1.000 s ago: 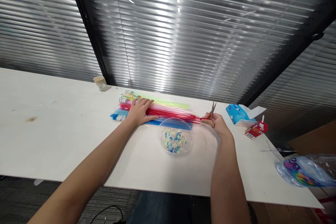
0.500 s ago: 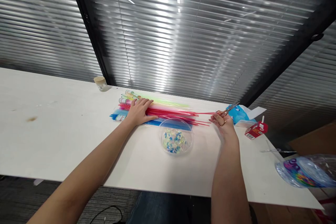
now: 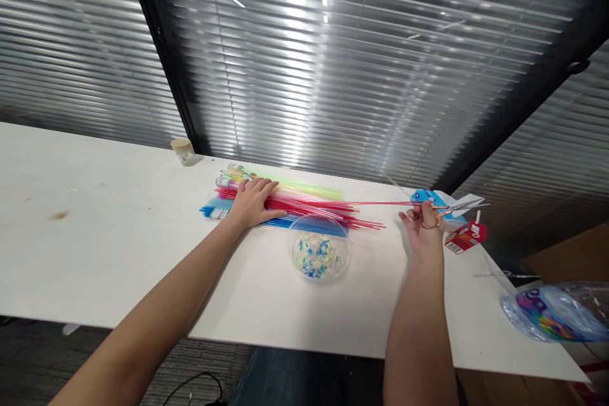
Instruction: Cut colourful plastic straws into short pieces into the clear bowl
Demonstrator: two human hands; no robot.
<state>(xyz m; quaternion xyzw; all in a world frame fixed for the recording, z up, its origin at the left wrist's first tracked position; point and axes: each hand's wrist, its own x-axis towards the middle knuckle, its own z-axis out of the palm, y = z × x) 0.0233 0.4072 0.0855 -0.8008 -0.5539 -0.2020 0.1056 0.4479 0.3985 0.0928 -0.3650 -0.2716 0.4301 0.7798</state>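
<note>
My left hand (image 3: 250, 204) lies with fingers stretched over a bundle of thin red plastic straws (image 3: 328, 207). Blue straws (image 3: 304, 222) lie on the near side of the bundle, yellow-green straws (image 3: 309, 190) on the far side. At the right, my right hand (image 3: 422, 227) pinches the end of a long red straw (image 3: 380, 203) drawn out from the bundle. Gold-handled scissors (image 3: 459, 207) hang on the same hand, blades pointing right. A clear round tub (image 3: 349, 260) in front of the straws contains small cut blue, yellowish and clear pieces (image 3: 316, 257).
A small jar with a beige lid (image 3: 183, 151) stands at the back left. Right of my right hand are a blue packet (image 3: 419, 195) and a red carton (image 3: 465, 236). A clear plastic bag (image 3: 552, 312) lies at the table's right edge. Blinds (image 3: 285, 76) hang behind the white table (image 3: 118, 235).
My right hand has moved right with the scissors, pulling the red straw further out of the bundle. The scissors have tilted closer to level. My left hand has stayed in place.
</note>
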